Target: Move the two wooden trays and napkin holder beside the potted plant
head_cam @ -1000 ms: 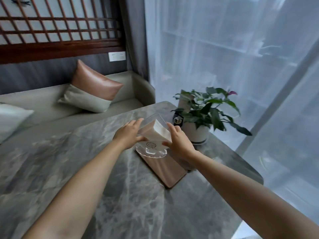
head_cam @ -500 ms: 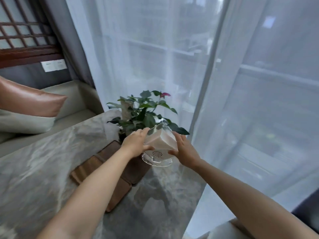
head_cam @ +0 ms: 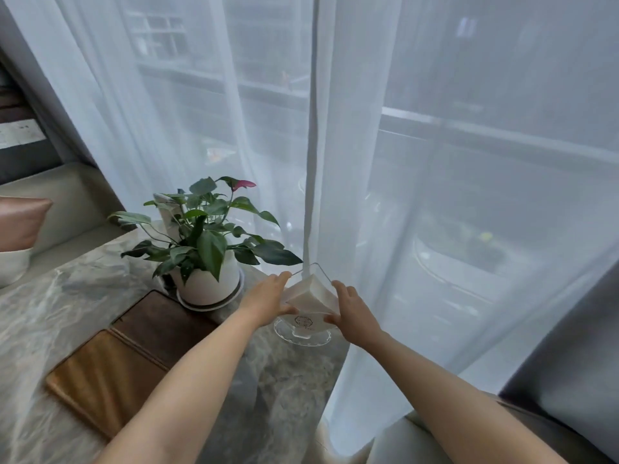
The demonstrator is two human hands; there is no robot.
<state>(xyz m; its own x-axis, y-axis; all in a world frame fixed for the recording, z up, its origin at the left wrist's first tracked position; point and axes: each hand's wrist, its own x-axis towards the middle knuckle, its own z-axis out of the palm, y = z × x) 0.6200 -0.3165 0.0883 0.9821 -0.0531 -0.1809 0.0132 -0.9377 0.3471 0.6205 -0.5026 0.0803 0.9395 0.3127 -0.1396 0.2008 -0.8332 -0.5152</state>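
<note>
Carefully, both hands, left hand (head_cam: 268,301) and right hand (head_cam: 351,311), fingers closed on the clear napkin holder (head_cam: 306,309), should lower it level near the grey marble tabletop's (head_cam: 67,296) window edge, beside the white potted plant (head_cam: 204,259).

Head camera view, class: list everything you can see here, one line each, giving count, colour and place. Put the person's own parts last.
Napkin holder: one, clear with white napkins, at the table's window-side edge, right of the plant, held between both hands.
Wooden trays: two, side by side on the table left of the forearms; dark brown tray next to the pot, lighter brown tray nearer the camera.
Potted plant: one, green leaves, one pink bloom, white pot on a saucer, at the table's far corner.
Table: one, grey marble.
Curtain: white, sheer, over the window.
Cushion: one, brown and cream, far left on a bench.
Left hand: grip on the holder's left side.
Right hand: grip on its right side.
</note>
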